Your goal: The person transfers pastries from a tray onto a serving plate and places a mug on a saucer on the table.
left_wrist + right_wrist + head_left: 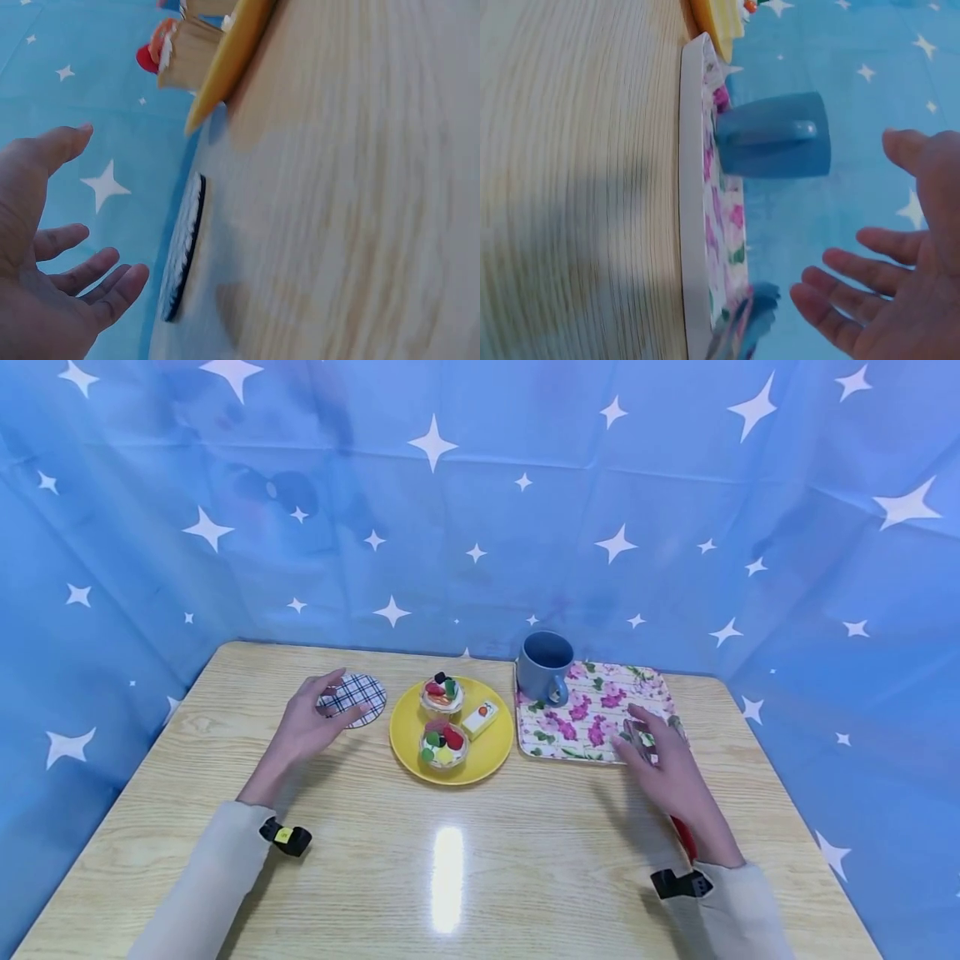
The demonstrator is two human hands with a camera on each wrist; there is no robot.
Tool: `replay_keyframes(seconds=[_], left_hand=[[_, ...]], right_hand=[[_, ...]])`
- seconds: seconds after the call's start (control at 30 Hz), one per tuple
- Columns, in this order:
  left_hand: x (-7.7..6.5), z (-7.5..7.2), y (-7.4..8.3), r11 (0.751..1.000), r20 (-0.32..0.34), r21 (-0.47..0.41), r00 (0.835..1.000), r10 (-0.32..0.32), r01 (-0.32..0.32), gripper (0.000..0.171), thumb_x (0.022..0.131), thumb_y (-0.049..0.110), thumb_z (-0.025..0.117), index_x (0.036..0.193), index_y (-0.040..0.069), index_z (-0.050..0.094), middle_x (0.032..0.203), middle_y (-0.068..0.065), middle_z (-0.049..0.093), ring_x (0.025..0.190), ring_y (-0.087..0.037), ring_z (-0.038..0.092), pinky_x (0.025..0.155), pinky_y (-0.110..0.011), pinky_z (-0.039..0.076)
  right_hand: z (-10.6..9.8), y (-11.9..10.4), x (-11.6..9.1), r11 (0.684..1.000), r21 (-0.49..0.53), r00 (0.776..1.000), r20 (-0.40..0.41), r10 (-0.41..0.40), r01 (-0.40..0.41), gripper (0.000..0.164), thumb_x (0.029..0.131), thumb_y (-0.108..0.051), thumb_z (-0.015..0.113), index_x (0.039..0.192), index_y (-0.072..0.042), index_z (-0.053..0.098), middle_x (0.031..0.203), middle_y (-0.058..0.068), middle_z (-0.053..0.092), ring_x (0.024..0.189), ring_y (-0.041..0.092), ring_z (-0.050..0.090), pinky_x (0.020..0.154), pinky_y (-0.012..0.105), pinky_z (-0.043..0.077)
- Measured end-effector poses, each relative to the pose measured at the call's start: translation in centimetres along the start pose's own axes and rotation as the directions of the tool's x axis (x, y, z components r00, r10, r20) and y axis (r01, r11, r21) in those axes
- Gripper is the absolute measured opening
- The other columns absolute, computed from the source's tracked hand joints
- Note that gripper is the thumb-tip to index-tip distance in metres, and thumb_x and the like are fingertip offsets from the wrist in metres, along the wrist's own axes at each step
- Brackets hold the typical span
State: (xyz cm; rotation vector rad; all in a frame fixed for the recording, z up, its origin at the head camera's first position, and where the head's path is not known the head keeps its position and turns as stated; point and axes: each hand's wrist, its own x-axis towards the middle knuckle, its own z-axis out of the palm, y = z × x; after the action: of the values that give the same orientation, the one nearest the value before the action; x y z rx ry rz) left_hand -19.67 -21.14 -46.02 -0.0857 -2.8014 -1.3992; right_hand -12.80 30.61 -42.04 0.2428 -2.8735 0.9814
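Note:
My left hand [311,718] hovers with parted fingers over a round plaid coaster [362,696], partly covering it in the head view. In the left wrist view the coaster [184,247] lies on the table beyond the fingertips. My right hand [671,768] is held above the right side of a floral tray [547,735], fingers spread and holding nothing. On the tray's left part stands a blue mug [542,677], its handle toward me. Metal tongs [744,322] lie at the tray's right end, mostly hidden under the right hand; a red handle [684,837] shows beside the wrist.
Between the hands sits a yellow plate [403,735] bearing a toy fruit tart [442,693], a second tart [442,748] and a small cake slice [480,720]. A blue star-patterned curtain [480,510] hangs behind and beside the wooden table [360,868].

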Motion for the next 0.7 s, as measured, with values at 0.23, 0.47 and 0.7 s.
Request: replay_keyframes(seconds=[0.23,0.47,0.7], left_hand=[[1.0,-0.5,-1.2,0.996,0.013,0.09,1.0,0.022,-0.023,0.092,0.092,0.047,0.075,0.162,0.009,0.03,0.152,-0.029,0.038,0.128,-0.046,0.049,0.107,-0.062,0.053],[2.1,-1.0,-2.6,0.987,0.034,0.155,0.999,0.031,-0.036,0.1,0.087,0.049,0.08,0.161,0.004,0.029,0.15,-0.031,0.037,0.135,-0.051,0.042,0.112,-0.068,0.045],[2.9,-1.2,-2.7,0.984,0.058,0.178,0.998,-0.006,-0.004,0.102,0.085,0.046,0.082,0.161,0.005,0.029,0.153,-0.033,0.034,0.136,-0.051,0.04,0.111,-0.07,0.046]], right_hand=[[0.9,-0.7,1.1,0.997,0.076,1.0,-0.001,0.007,-0.006,0.062,0.107,-0.04,0.054,0.161,-0.016,0.034,0.158,0.017,0.044,0.137,0.041,0.05,0.104,0.065,0.053],[1.7,-1.0,2.2,0.989,0.145,1.0,0.012,0.012,-0.014,0.065,0.107,-0.046,0.052,0.161,-0.016,0.034,0.156,0.016,0.047,0.14,0.038,0.048,0.109,0.063,0.05],[2.4,-1.0,3.5,0.986,0.167,1.0,0.024,0.008,-0.012,0.063,0.107,-0.046,0.05,0.16,-0.015,0.034,0.155,0.017,0.048,0.139,0.037,0.048,0.112,0.061,0.049]])
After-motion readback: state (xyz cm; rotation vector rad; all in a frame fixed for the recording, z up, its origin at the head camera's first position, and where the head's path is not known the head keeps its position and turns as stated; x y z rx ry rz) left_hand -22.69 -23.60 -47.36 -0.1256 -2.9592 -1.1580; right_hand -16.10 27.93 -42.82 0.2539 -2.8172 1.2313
